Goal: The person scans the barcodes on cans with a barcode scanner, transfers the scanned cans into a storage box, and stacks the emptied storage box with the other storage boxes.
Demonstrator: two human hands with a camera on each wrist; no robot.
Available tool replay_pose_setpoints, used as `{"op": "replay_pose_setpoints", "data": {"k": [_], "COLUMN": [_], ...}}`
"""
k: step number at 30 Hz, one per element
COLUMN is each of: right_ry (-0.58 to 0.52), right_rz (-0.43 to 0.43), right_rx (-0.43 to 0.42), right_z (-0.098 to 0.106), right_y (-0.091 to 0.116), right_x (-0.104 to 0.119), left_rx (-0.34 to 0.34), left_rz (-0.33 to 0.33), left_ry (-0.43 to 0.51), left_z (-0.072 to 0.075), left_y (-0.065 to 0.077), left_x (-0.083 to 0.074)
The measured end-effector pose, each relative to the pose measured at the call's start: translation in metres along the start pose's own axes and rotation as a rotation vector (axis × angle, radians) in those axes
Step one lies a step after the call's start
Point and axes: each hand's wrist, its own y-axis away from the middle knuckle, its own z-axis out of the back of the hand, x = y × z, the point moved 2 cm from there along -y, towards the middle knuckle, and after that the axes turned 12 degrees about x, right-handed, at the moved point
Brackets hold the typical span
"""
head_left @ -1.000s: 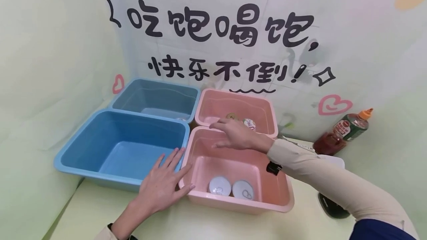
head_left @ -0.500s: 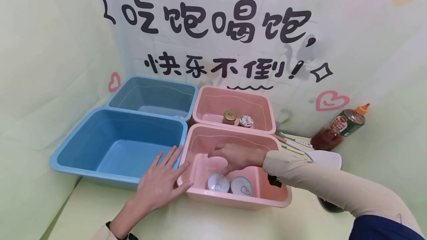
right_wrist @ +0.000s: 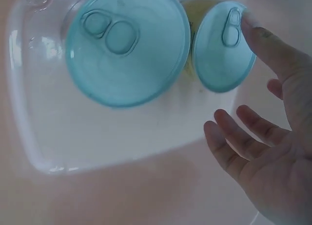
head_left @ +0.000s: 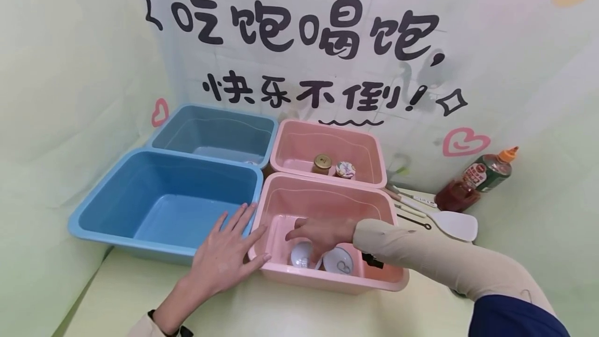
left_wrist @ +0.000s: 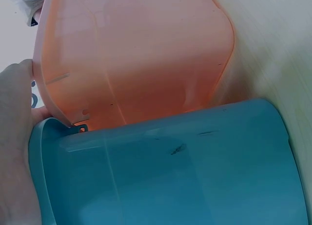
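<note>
Two cans with silvery pull-tab lids stand in the front pink basin (head_left: 381, 285): a left can (head_left: 301, 255) and a right can (head_left: 338, 260). My right hand (head_left: 323, 233) reaches down over the left one. In the right wrist view its thumb (right_wrist: 270, 49) lies right at that can's lid (right_wrist: 222, 52), while the other fingers are spread and bent a little, apart from the can. The neighbouring can lid (right_wrist: 141, 74) is farther from the fingers. My left hand (head_left: 222, 254), fingers straight, rests across the meeting rims of the pink basin and the front blue basin (head_left: 154, 246).
Behind stand a blue basin (head_left: 215, 111) and a pink basin (head_left: 327, 125), the pink one holding a gold-lidded jar (head_left: 322, 163) and a patterned-lid jar (head_left: 345, 170). To the right are a white spatula (head_left: 456, 225), thin utensils and a red sauce bottle (head_left: 472, 181).
My right hand has moved from above the rim between the pink basins down into the front one, to the left can. The left hand stays at the rims.
</note>
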Motion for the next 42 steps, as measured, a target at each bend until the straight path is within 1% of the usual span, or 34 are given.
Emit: {"op": "replay_pose_setpoints", "data": {"k": [6,12,16,28,35,42], "right_ry": [0.046,0.057,0.051,0.053,0.025,0.019], "right_rz": [-0.008,-0.020,-0.015,0.032,0.036,0.030], "right_rx": [0.071,0.096,0.100,0.109,0.108,0.102], "right_z": [-0.003,-0.006,-0.008,-0.012,-0.013,-0.011], "right_y": [-0.009,-0.016,-0.017,-0.020,-0.022,-0.022], "right_x": [0.003,-0.001,-0.002,-0.001,-0.005,-0.008], "left_rx": [-0.002,-0.004,-0.003,0.010,-0.003,-0.005], "left_rz": [-0.004,-0.001,-0.002,0.004,0.002,0.005], "left_ry": [-0.001,-0.007,-0.009,0.001,-0.001,-0.005], "left_z": [0.002,0.002,0.002,0.001,0.000,0.000], "left_y": [-0.001,-0.001,-0.001,0.001,0.001,0.001], "left_x": [0.000,0.001,0.000,0.000,0.000,0.001]}}
